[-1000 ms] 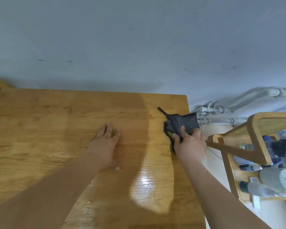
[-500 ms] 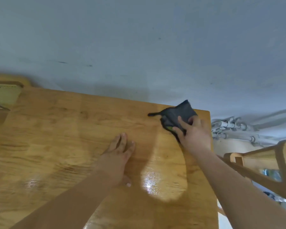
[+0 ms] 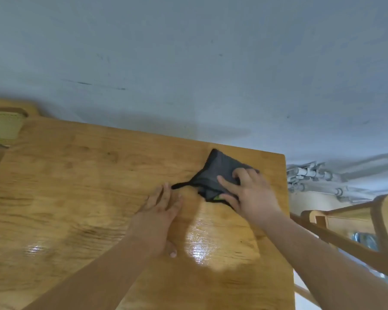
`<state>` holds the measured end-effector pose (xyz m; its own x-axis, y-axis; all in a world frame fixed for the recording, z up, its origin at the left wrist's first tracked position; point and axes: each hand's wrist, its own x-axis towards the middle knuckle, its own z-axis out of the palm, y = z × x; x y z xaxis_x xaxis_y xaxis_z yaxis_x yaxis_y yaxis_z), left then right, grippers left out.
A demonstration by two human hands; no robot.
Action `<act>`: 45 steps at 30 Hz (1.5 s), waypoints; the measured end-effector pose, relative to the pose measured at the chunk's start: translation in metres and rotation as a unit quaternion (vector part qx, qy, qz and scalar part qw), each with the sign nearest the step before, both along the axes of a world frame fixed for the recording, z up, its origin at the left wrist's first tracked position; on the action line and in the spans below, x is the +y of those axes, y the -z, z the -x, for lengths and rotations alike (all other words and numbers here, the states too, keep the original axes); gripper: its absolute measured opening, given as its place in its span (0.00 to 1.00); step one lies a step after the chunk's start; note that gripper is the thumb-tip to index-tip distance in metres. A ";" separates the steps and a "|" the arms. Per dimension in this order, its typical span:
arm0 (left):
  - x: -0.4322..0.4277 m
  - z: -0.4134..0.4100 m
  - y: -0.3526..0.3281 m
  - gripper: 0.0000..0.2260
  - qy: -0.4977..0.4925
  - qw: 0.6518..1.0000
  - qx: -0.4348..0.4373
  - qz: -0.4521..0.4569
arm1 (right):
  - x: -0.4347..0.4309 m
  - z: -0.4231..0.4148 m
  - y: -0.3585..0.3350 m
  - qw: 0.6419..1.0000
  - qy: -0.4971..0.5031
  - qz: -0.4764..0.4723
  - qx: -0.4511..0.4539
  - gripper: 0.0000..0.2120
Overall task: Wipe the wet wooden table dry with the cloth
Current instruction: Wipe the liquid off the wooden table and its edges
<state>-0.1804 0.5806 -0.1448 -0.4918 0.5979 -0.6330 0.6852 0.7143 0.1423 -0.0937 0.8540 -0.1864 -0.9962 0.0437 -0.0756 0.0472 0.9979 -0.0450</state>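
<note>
A dark grey cloth (image 3: 217, 170) lies bunched on the wooden table (image 3: 76, 175) near its far right corner, a thin dark strap trailing off its left side. My right hand (image 3: 249, 193) presses down on the cloth, fingers spread over and curled into it. My left hand (image 3: 160, 211) rests flat on the tabletop just left of the cloth, fingers together, holding nothing. Glossy wet patches shine on the wood in front of both hands and at the lower left.
A blue-grey wall runs behind the table's far edge. A wooden chair back (image 3: 385, 222) stands off the right edge, with white pipes (image 3: 311, 177) along the wall behind it. A woven chair seat (image 3: 2, 128) shows at the far left corner.
My right hand has slid the cloth from the right edge toward the far corner and then leftward. My left hand stays flat; the view has shifted.
</note>
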 end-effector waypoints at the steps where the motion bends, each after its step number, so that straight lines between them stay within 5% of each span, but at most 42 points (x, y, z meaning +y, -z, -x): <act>1: 0.001 0.000 -0.001 0.61 0.006 1.000 0.003 0.002 | 0.025 0.004 -0.004 0.997 0.068 -0.010 -0.023 0.25; 4: 0.001 0.000 -0.001 0.62 0.005 1.000 0.002 0.006 | 0.077 0.010 -0.011 0.941 0.328 0.025 -0.085 0.26; 7: 0.000 -0.001 -0.002 0.62 0.004 1.000 0.002 0.011 | 0.075 0.012 -0.012 0.897 0.431 0.040 -0.094 0.28; 15: 0.000 0.001 0.000 0.62 -0.002 1.000 -0.006 0.014 | -0.084 -0.035 -0.003 0.953 0.300 0.032 0.034 0.23; 20: -0.002 -0.003 -0.003 0.61 -0.018 1.000 -0.008 -0.002 | -0.173 -0.100 -0.007 0.980 0.188 0.062 -0.018 0.21; 23: -0.011 -0.018 -0.009 0.56 -0.060 0.998 -0.004 -0.020 | -0.189 -0.130 -0.020 0.965 0.182 0.165 -0.089 0.17; 26: -0.027 -0.058 -0.014 0.43 -0.119 0.989 0.003 -0.090 | -0.176 -0.141 -0.049 0.841 0.344 0.395 -0.137 0.12; 28: -0.030 -0.089 -0.015 0.41 -0.185 0.966 -0.075 -0.161 | -0.154 -0.139 -0.069 0.633 0.459 0.607 -0.142 0.14; 30: -0.021 -0.109 -0.023 0.46 -0.306 0.900 -0.216 -0.224 | -0.135 -0.139 -0.098 0.484 0.452 0.740 -0.114 0.13; 32: -0.009 -0.114 -0.034 0.49 -0.459 0.773 -0.354 -0.259 | -0.120 -0.141 -0.120 0.433 0.424 0.792 -0.074 0.13; 34: 0.002 -0.110 -0.044 0.39 -0.546 0.636 -0.478 -0.261 | -0.107 -0.144 -0.135 0.410 0.393 0.821 -0.055 0.16; 35: 0.008 -0.107 -0.047 0.34 -0.552 0.603 -0.508 -0.270 | -0.101 -0.146 -0.138 0.397 0.378 0.835 -0.053 0.17; 37: 0.018 -0.102 -0.052 0.24 -0.536 0.616 -0.491 -0.303 | -0.089 -0.152 -0.140 0.418 0.366 0.830 -0.049 0.15; 39: 0.028 -0.096 -0.052 0.23 -0.524 0.671 -0.411 -0.326 | -0.077 -0.157 -0.131 0.519 0.425 0.741 -0.027 0.11; 41: 0.027 -0.089 -0.046 0.29 -0.460 0.799 -0.258 -0.290 | -0.064 -0.163 -0.116 0.632 0.529 0.567 0.016 0.11; 43: 0.022 -0.088 -0.039 0.36 -0.279 0.940 -0.051 -0.189 | -0.048 -0.169 -0.102 0.710 0.547 0.443 0.014 0.15; 45: 0.023 -0.093 -0.030 0.36 -0.095 0.979 0.032 -0.175 | -0.033 -0.171 -0.089 0.770 0.510 0.379 -0.058 0.21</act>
<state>-0.0872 0.6033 -0.1153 -0.6479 0.6665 -0.3687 0.5601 0.7449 0.3625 0.0768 0.8213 -0.0972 -0.4567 0.6989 -0.5504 0.8365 0.1269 -0.5330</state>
